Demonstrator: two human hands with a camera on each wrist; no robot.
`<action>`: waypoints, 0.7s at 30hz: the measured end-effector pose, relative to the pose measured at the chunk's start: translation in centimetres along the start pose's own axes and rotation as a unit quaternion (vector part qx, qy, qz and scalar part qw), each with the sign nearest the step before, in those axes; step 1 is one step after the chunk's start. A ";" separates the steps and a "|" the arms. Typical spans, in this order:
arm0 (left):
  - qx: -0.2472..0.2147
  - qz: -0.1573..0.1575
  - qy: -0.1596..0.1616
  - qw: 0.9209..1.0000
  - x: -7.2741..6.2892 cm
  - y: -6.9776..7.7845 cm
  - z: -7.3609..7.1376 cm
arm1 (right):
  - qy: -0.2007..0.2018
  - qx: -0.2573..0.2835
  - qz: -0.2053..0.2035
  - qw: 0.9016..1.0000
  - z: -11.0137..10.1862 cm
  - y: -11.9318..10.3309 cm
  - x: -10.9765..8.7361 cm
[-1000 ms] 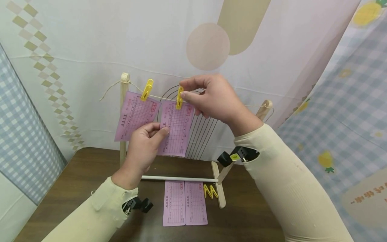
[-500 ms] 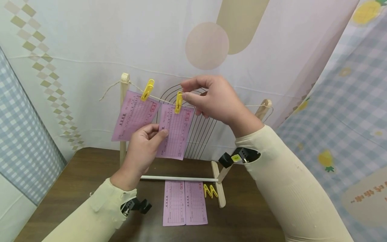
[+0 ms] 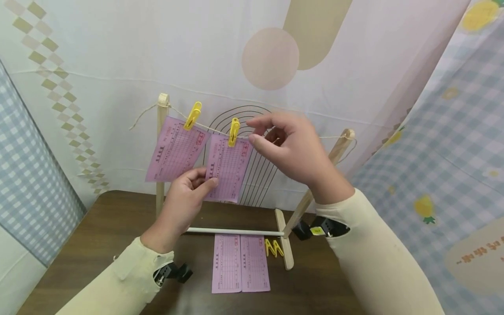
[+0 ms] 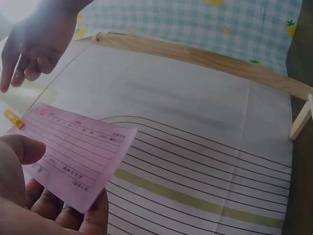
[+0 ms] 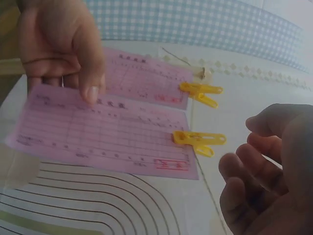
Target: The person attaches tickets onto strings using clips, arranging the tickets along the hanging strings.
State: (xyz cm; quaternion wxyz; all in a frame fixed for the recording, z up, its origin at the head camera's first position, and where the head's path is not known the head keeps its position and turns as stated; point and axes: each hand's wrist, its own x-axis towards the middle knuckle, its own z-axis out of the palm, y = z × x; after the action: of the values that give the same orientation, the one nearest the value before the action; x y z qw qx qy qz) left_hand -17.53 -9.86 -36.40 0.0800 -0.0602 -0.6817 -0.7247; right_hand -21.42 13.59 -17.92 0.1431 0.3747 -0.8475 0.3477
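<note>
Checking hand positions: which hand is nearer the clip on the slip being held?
Right. The right hand is beside the yellow clip, not touching it; the left hand pinches the pink slip lower down.

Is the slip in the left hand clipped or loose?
Clipped: a yellow clothespin grips the slip by its top edge, at the string.

Small cloth-lined booth noted, of a makeshift filming-corner sort; whether it is housed in a home or a workplace cannot be told. A dark wood-look tabletop (image 3: 90, 245) is closed in by hung fabric. Behind its far edge a white printed cloth (image 3: 126, 48) is hung, lightly creased. The left edge is flanked by blue gingham (image 3: 35, 153), the right by pineapple-printed gingham (image 3: 445, 144). A recording set-up is suggested by the black camera (image 3: 302, 229) worn at each wrist.
</note>
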 end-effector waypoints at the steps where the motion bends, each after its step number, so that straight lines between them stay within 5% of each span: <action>1: 0.003 -0.002 -0.003 1.000 -0.1 -0.1 -0.1 | 0.004 -0.003 -0.010 1.000 0.1 0.1 -0.4; 12: 0.027 -0.037 -0.013 0.999 -0.7 -2.6 -0.6 | 0.018 -0.007 -0.038 0.999 1.4 1.9 -4.6; 21: 0.014 -0.055 -0.007 0.998 -1.1 -4.2 -1.3 | 0.013 -0.008 -0.009 1.000 2.9 4.1 -7.6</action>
State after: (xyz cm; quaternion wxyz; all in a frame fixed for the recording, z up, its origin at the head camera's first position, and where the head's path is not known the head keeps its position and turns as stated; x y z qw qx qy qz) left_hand -17.27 -10.84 -40.76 0.0360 -0.0264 -0.6949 -0.7177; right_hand -19.23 17.61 -25.76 0.1599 0.3769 -0.8449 0.3443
